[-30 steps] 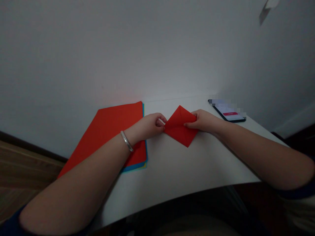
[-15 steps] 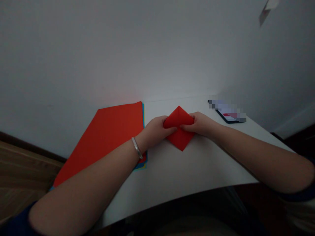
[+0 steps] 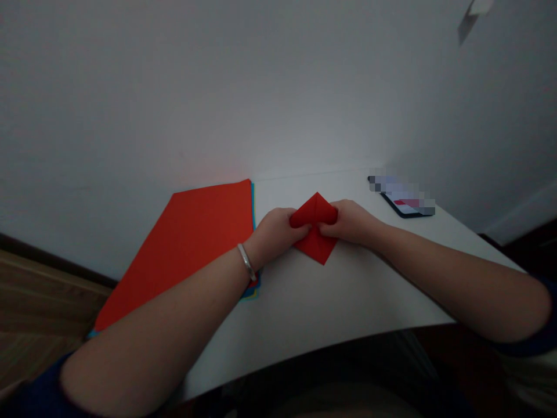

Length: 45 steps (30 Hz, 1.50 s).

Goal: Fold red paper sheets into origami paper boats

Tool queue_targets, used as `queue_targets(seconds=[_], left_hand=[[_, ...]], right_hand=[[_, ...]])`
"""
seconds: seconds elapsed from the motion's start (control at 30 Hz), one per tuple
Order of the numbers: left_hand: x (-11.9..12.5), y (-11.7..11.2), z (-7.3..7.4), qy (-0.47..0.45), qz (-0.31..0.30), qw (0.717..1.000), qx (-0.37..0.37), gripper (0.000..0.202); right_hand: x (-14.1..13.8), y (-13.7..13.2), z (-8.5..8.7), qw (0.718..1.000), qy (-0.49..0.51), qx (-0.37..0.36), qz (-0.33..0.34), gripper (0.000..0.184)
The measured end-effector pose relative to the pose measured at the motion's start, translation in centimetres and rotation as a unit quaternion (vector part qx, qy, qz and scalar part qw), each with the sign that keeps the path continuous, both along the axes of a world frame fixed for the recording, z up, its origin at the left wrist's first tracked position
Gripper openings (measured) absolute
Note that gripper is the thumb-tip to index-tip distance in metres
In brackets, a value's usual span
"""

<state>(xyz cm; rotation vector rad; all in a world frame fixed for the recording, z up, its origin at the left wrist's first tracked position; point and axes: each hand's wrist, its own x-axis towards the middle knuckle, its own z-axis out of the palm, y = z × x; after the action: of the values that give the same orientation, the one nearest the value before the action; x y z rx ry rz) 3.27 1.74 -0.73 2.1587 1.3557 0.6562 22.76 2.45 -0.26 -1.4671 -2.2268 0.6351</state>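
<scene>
A small folded red paper point(image 3: 317, 229) in a diamond shape lies at the middle of the white table point(image 3: 322, 296). My left hand point(image 3: 278, 231) is closed on its left side, fingers pinching the fold. My right hand point(image 3: 350, 220) is closed on its right side, thumb and fingers pressed on the paper. The two hands nearly meet at the centre, and they hide the paper's side corners. A silver bracelet point(image 3: 246, 262) sits on my left wrist.
A stack of coloured sheets point(image 3: 191, 244), red on top with blue and yellow edges, lies left of the hands and overhangs the table's left edge. A phone point(image 3: 404, 200) with a lit screen rests at the back right. A pale wall rises right behind the table.
Both hands have moved inward over the red paper, from holding its outer corners to pinching near its middle. The visible paper has shrunk and narrowed.
</scene>
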Motion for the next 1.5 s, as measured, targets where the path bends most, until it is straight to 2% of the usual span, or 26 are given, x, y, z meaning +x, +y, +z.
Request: queue_targets(seconds=[0.27,0.47,0.67,0.93,1.3,1.4,1.5], left_hand=[[-0.3,0.3,0.0,-0.007,0.016,1.000,-0.014,0.025],[-0.5,0.2,0.2,-0.022,0.021,0.999,-0.023,0.022],[-0.8,0.3,0.2,-0.020,0.028,0.999,-0.032,0.021],[-1.1,0.5,0.1,-0.027,0.045,0.998,-0.043,0.021],[-1.3,0.4,0.3,-0.021,0.054,0.997,-0.049,0.019],[-1.2,0.5,0.2,-0.026,0.060,0.996,-0.056,0.020],[-1.0,0.7,0.2,-0.037,0.059,0.996,-0.055,0.020]], right_hand=[[1.0,0.8,-0.6,1.000,0.008,-0.020,-0.021,0.014],[1.9,1.2,-0.3,0.996,0.043,-0.071,-0.040,0.021],[2.6,1.4,0.0,0.993,0.064,-0.099,0.001,0.021],[2.9,1.3,0.3,0.986,0.089,-0.139,0.009,0.029],[3.4,1.7,0.1,0.962,0.147,-0.229,0.021,0.035],[3.1,1.5,0.2,0.959,0.170,-0.225,0.020,0.035],[2.3,1.1,0.0,0.964,0.195,-0.181,0.020,0.026]])
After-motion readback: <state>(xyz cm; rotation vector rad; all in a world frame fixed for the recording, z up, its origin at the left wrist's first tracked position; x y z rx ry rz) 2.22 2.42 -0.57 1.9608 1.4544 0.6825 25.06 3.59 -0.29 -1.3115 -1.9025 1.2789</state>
